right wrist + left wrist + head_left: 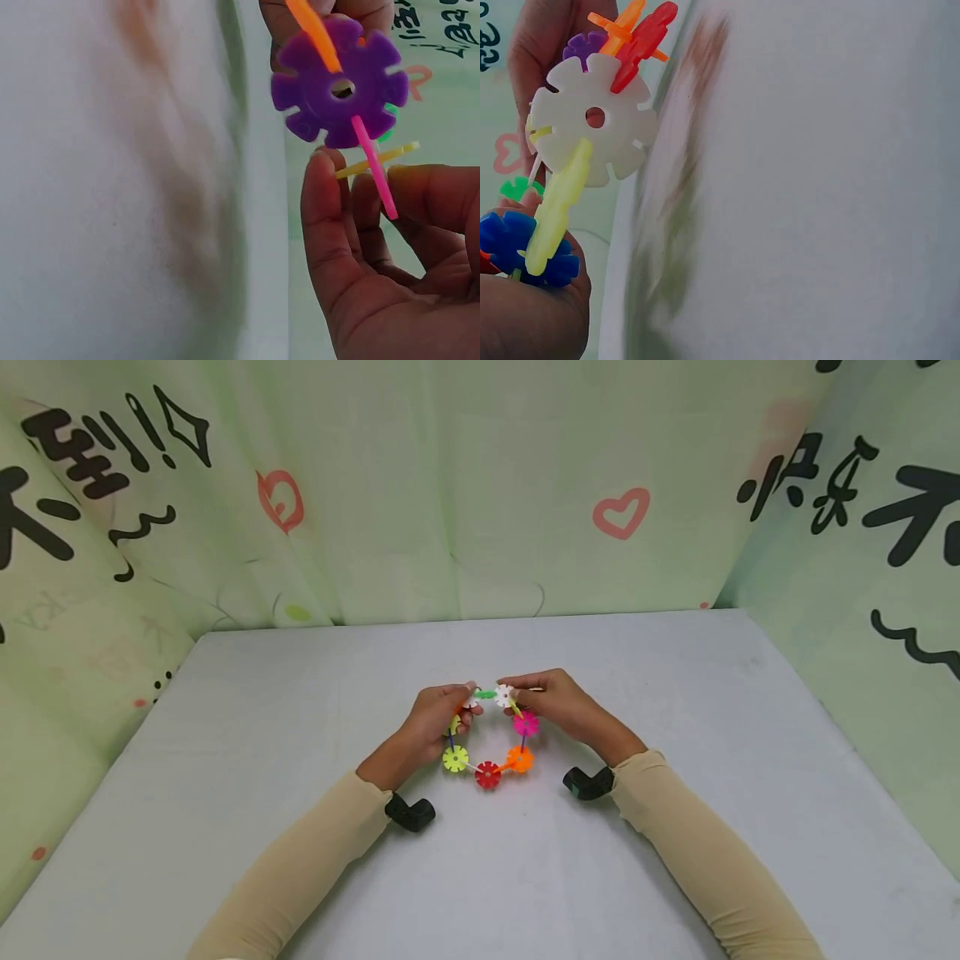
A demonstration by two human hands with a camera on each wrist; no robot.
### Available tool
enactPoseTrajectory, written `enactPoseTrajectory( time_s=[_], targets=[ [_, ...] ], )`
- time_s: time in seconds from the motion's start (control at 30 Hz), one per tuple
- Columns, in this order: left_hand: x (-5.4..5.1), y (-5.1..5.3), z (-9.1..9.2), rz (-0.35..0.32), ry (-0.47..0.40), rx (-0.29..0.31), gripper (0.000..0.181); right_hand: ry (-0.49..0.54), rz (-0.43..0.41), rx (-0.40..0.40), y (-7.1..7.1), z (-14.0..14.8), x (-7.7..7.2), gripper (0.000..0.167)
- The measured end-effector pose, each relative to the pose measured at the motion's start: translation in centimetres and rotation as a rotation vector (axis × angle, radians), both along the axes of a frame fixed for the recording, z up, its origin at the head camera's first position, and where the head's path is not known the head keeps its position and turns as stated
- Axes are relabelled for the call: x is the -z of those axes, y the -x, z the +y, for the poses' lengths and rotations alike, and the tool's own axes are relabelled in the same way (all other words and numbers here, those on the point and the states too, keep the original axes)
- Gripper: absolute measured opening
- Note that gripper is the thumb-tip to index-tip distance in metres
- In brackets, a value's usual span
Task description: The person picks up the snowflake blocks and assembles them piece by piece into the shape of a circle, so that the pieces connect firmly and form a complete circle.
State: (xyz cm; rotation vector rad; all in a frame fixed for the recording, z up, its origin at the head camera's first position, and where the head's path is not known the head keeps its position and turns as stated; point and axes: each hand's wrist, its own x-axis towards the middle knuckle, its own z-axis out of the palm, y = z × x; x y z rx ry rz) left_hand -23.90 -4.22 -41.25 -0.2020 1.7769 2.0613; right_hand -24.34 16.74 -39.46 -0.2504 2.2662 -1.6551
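Both hands hold a ring of slotted plastic snowflake discs above the table. My left hand grips its upper left part, partly covering the discs there. In the left wrist view a blue disc sits at that hand's fingers, joined to a yellow disc and a white disc. My right hand pinches the upper right part, by a white disc. The right wrist view shows its thumb and fingers at a yellow disc, below a purple disc. Red and orange discs form the near side.
A white cloth covers the table. Pale green printed curtains stand behind and on both sides. A black wrist device is on the left wrist, another on the right.
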Motion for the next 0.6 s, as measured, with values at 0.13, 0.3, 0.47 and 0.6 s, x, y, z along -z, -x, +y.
enactPoseTrajectory(
  time_s=[0.13, 0.3, 0.47, 0.6],
  targets=[
    [-0.09, -0.01, 0.06, -0.005, 0.0, 0.002, 0.033, 0.036, 0.025, 0.044, -0.13, 0.02, 0.15, 0.032],
    [-0.05, 0.01, 0.17, -0.001, 0.012, 0.003, 0.033, 0.037, 0.067, 0.092, -0.16, -0.12, 0.54, 0.028],
    [-0.15, 0.02, 0.19, 0.035, 0.015, -0.008, 0.033, 0.048, 0.089, 0.082, -0.26, -0.44, 0.42, 0.027],
    [-0.06, -0.01, 0.15, 0.028, -0.001, -0.007, 0.033, 0.001, 0.096, 0.075, -0.19, -0.61, 0.3, 0.026]
  ],
)
